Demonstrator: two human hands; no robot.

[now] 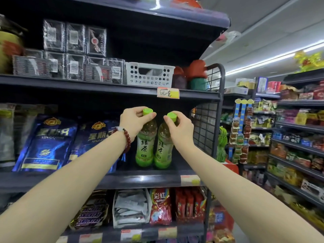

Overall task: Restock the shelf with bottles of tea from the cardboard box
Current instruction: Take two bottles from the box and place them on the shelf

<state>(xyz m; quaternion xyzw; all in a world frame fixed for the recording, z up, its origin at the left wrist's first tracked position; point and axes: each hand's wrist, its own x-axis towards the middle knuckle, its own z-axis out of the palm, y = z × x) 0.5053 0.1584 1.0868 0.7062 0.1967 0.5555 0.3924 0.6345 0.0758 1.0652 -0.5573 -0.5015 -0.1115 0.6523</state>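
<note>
Both arms reach forward, left hand [133,122] and right hand [178,128] apparently pinching with curled fingers [149,115].

Mostly plastic and painted metal here

The two tea bottles [145,148] [163,149] are made of clear, glossy plastic wrapped in shiny green film labels, topped with smooth matt-looking lime caps [147,112]. The shelf [140,179] is seen as dark painted metal with a dull sheen, closed off by a wire mesh end panel [204,130]. Glossy foil is what the blue bags [44,142] look like, the white basket [149,74] is perforated hard plastic, and polished red beads are strung on the bracelet [126,139].
</note>
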